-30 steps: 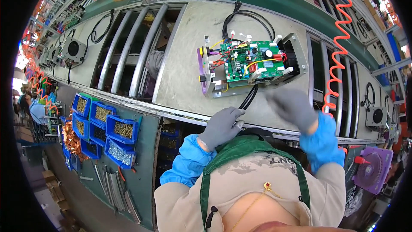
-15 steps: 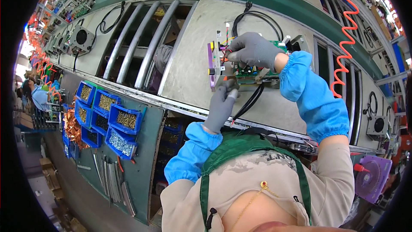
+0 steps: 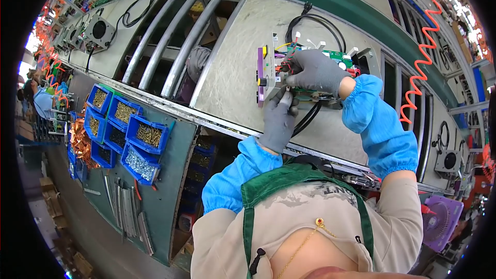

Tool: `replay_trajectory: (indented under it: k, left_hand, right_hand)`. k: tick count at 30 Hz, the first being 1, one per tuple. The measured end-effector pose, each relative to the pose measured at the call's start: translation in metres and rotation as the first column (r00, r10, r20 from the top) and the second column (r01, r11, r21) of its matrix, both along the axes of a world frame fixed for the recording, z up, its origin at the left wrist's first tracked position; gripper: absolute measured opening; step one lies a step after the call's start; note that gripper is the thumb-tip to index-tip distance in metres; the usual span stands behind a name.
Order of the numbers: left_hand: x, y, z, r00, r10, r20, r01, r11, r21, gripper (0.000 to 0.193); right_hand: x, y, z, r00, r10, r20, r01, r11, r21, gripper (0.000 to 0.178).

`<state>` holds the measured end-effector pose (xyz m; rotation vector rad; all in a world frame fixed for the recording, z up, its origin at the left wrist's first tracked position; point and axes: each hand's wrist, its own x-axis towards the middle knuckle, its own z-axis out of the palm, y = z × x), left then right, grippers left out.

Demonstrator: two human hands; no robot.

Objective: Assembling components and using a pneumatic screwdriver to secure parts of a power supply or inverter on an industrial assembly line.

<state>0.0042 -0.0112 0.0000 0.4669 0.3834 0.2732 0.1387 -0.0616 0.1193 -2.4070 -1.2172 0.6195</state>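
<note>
An electronic unit with a purple-edged metal front panel and a green circuit board lies on the pale bench. My right hand, in a grey glove, reaches over the board. Its fingers are pinched together just behind the panel, beside red and black wires; what lies between the fingertips is hidden. My left hand, also gloved, comes up from below with bent, closed fingers at the panel's lower inner edge, close to the right fingertips. Whatever it grips cannot be made out. A black cable runs below the unit.
Metal rollers lie left of the bench plate. Blue bins of screws and small parts stand at lower left, near metal strips. A coiled orange hose hangs at right. A black power cable loops behind the unit.
My left hand has moved up and right toward the panel's inner edge, and its fingers now meet the right fingertips. My right hand stays over the unit; the whole view has shifted slightly.
</note>
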Motion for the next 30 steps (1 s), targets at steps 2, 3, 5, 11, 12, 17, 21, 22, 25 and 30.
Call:
replay_trajectory:
  k: [2,3,5,11,12,17,21,22,25,30]
  left_hand:
    - [-0.002,0.0,0.005,1.0,-0.024,0.019,0.024,1.0,-0.013,0.023]
    - [-0.002,0.0,0.003,0.999,-0.027,0.021,0.028,1.0,-0.013,0.023]
    - [-0.001,0.002,-0.004,0.996,-0.075,0.056,0.078,0.996,-0.052,0.02]
    - [-0.001,-0.002,-0.001,0.991,-0.059,-0.118,0.083,0.973,0.214,0.02]
    - [-0.002,-0.004,-0.003,0.991,-0.061,-0.121,0.085,0.973,0.213,0.02]
    - [-0.002,-0.013,-0.01,0.99,0.119,-0.072,-0.071,0.88,0.469,0.018]
    - [-0.002,-0.015,-0.005,0.985,0.174,-0.017,-0.133,0.806,0.577,0.018]
    - [-0.003,-0.015,-0.005,0.985,0.171,-0.003,-0.136,0.792,0.595,0.019]
    - [-0.005,-0.011,0.008,0.996,0.082,-0.029,-0.058,0.87,0.49,0.022]
    - [-0.007,-0.003,0.002,0.998,-0.056,0.016,0.046,0.93,0.366,0.028]
  right_hand:
    - [-0.002,-0.004,-0.004,0.997,-0.056,0.045,0.057,0.998,-0.012,0.041]
    - [-0.003,-0.007,-0.004,0.997,-0.06,0.046,0.061,0.998,-0.012,0.041]
    - [-0.006,-0.01,-0.004,0.998,-0.046,0.036,0.044,0.998,0.055,0.037]
    - [-0.016,-0.023,0.009,0.976,-0.021,0.215,0.025,1.0,-0.017,0.034]
    - [-0.016,-0.024,0.009,0.977,-0.022,0.212,0.027,0.999,-0.017,0.034]
    - [-0.015,-0.03,0.01,0.995,0.023,0.097,-0.012,0.993,-0.115,0.033]
    - [-0.02,-0.02,0.009,0.999,-0.025,0.048,0.032,0.988,-0.153,0.036]
    - [-0.021,-0.017,0.011,0.998,0.007,0.058,0.004,0.983,-0.183,0.035]
    - [-0.016,-0.02,0.005,0.995,0.079,0.058,-0.07,0.988,-0.138,0.031]
    - [-0.012,-0.023,0.005,0.992,0.095,-0.081,-0.096,0.995,-0.007,0.027]
